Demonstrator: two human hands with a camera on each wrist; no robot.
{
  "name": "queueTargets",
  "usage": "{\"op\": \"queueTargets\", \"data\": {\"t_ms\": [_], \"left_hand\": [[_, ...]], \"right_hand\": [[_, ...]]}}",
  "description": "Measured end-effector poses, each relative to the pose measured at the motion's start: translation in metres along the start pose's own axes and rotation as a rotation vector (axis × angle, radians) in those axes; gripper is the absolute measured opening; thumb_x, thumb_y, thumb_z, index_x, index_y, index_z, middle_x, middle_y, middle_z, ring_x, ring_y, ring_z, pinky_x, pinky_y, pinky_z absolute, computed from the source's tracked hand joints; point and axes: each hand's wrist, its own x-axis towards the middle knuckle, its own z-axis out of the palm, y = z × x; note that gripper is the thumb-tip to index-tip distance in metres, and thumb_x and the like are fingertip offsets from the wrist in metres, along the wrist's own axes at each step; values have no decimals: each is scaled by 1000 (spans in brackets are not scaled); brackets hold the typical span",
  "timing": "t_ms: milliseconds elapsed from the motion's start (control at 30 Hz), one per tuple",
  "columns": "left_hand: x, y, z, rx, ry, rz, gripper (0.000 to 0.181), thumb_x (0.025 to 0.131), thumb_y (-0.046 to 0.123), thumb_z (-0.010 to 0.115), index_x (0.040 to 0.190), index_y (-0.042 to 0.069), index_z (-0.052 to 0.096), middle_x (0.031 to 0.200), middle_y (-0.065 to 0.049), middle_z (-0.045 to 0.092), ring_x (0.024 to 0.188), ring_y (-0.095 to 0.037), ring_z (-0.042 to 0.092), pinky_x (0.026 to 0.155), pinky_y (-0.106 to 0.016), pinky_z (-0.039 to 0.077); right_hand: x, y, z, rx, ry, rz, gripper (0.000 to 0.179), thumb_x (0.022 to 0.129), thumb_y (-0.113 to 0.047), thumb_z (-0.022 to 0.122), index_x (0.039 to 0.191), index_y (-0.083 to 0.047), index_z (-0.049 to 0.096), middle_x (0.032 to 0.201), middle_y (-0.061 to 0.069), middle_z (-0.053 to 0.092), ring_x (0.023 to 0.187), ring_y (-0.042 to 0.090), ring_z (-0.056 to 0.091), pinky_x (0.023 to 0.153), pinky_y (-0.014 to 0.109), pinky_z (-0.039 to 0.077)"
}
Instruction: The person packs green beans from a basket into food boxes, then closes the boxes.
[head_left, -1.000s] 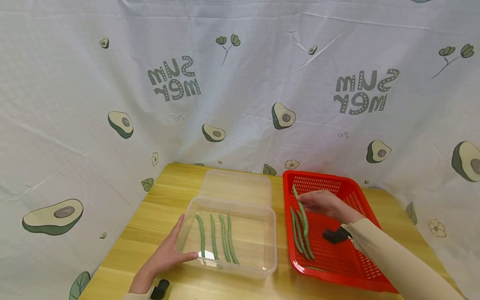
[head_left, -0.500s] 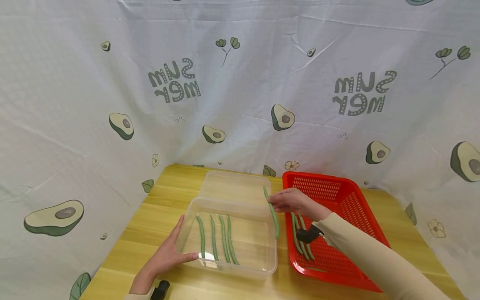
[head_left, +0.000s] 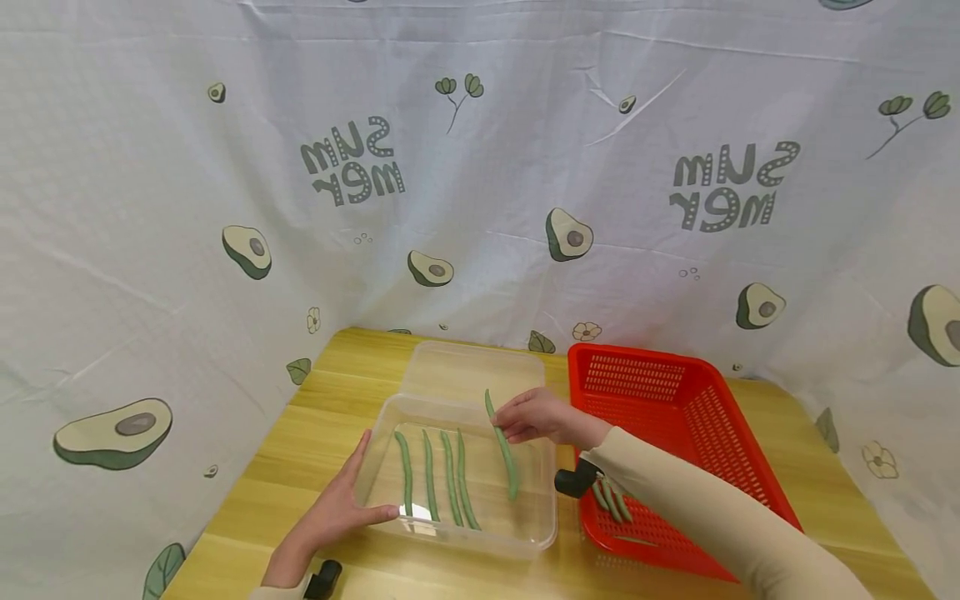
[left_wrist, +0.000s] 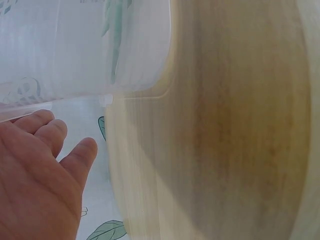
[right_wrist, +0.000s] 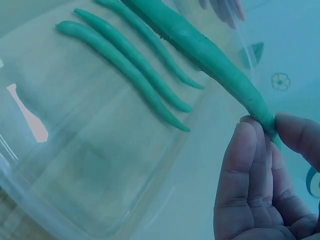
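Note:
My right hand [head_left: 543, 417] pinches one green bean [head_left: 504, 457] near its upper end, with the bean hanging over the right part of a clear plastic box [head_left: 457, 540]. In the right wrist view, thumb and fingertips meet around the end of that bean [right_wrist: 200, 52]. Several other green beans [head_left: 450, 475] lie side by side in the left half of the box. At the box's front left corner is my left hand [head_left: 333, 507], its thumb at the front rim and its straight fingers along the left wall.
To the right stands a red perforated basket [head_left: 630, 379], with several more beans [head_left: 615, 504] partly hidden under the right forearm. A clear lid [head_left: 472, 367] lies flat behind the box on the wooden table [head_left: 300, 442]. A patterned curtain [head_left: 480, 167] hangs behind.
My right hand has lifted a green bean out of the red basket and carried it left over the clear box. The left hand has stayed at the box corner.

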Motion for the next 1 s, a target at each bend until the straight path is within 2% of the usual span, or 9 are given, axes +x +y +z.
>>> {"op": "queueTargets", "data": {"t_ms": [233, 500, 733, 1000], "left_hand": [[1, 0, 0, -1, 7, -4, 118, 71, 39, 83, 154, 18, 1, 155, -20, 7, 136, -46, 16, 104, -64, 19], [1, -2, 0, -21, 11, 4, 118, 71, 36, 84, 154, 16, 3, 155, -20, 7, 136, -46, 15, 103, -65, 18], [1, -3, 0, -26, 13, 11, 119, 70, 34, 85, 154, 16, 3, 155, -21, 7, 136, -46, 14, 103, -65, 17], [1, -4, 1, -40, 18, 6, 118, 70, 37, 84, 154, 20, 2, 156, -17, 7, 137, -42, 14, 104, -64, 18]], "right_hand": [[6, 5, 15, -39, -31, 29, 12, 86, -3, 67, 92, 8, 69, 73, 9, 67, 59, 14, 64, 66, 34, 57], [10, 14, 25, -92, -92, 43, 9, 85, 0, 66, 87, 8, 70, 71, 9, 67, 56, 13, 61, 66, 36, 57], [13, 18, 30, -178, -94, 89, 8, 84, -2, 69, 81, 5, 70, 66, 9, 65, 55, 15, 62, 68, 39, 56], [14, 22, 38, -265, -66, 125, 8, 82, -4, 72, 78, 3, 70, 68, 11, 66, 57, 17, 64, 64, 35, 57]]}}
